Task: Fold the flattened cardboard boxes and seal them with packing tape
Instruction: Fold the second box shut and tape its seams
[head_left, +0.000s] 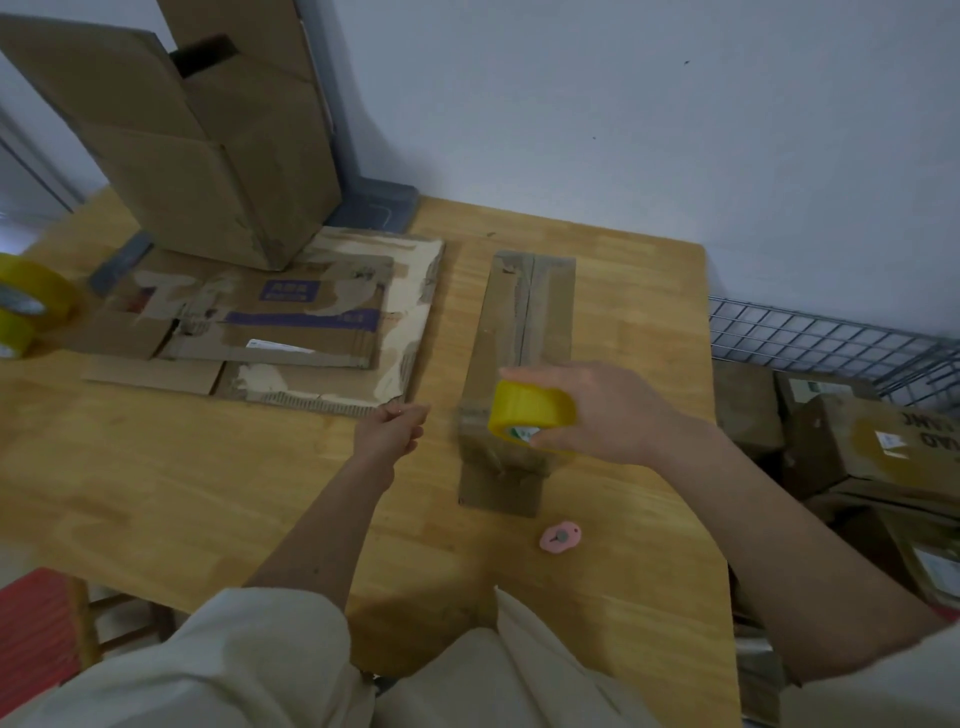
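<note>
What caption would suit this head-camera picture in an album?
Right hand holds a yellow tape roll over a narrow cardboard box on the wooden table, left hand curled nearby.

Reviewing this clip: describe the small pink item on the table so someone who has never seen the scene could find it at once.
Start at the wooden table, then find the narrow cardboard box lying lengthwise right of centre. Just past its near end, toward the person, lies the pink cutter, alone on bare wood. It is the only pink thing there: small, rounded, with a grey centre, unlike the yellow tape roll in the right hand.
</note>
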